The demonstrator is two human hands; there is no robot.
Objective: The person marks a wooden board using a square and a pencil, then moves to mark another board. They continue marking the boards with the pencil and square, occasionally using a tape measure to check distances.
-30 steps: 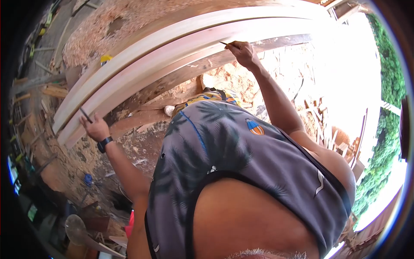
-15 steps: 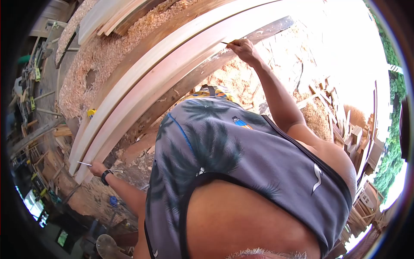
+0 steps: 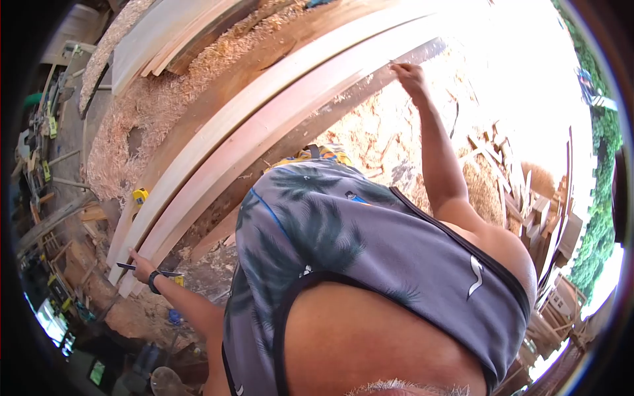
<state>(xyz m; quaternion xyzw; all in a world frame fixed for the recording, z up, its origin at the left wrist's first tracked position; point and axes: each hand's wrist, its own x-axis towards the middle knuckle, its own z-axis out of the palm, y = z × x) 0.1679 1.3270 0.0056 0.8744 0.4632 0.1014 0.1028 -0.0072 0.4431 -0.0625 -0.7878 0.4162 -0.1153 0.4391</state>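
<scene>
Two long pale planks (image 3: 264,109) lie side by side, running from lower left to upper right. At their lower left end, my left hand (image 3: 142,266) is closed on a thin, dark, ruler-like blade (image 3: 124,266) that crosses the plank end, with a fingertip against the wood. Far up along the near plank's edge, my right hand (image 3: 412,79) is closed in a pinch. A thin pencil (image 3: 392,63) pokes from its fingers, most of it hidden and washed out by glare.
Wood shavings (image 3: 119,158) heap beyond the planks, beside a stack of boards (image 3: 168,39). A yellow tape measure (image 3: 140,195) sits near the far plank. Offcuts (image 3: 541,204) are piled at right. Tools and clamps (image 3: 46,152) line the left side.
My right hand has moved right along the plank edge with the pencil. My left hand has shifted slightly down, and its blade has turned, now looking dark instead of bright.
</scene>
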